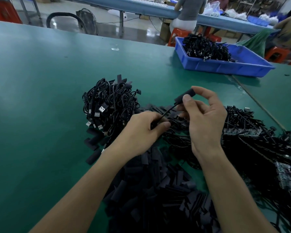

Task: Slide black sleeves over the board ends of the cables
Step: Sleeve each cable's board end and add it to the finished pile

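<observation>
- Right hand pinches a black sleeve above the green surface.
- Left hand grips the cable running into it.
- Loose sleeves are piled near; a blue bin sits far right.

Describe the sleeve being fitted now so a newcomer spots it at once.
On the green table, look just above the heap of loose sleeves. There the right hand pinches one black sleeve, a thin cable running from it down to the left hand. Unlike the heaped ones, it is held in the air.
</observation>
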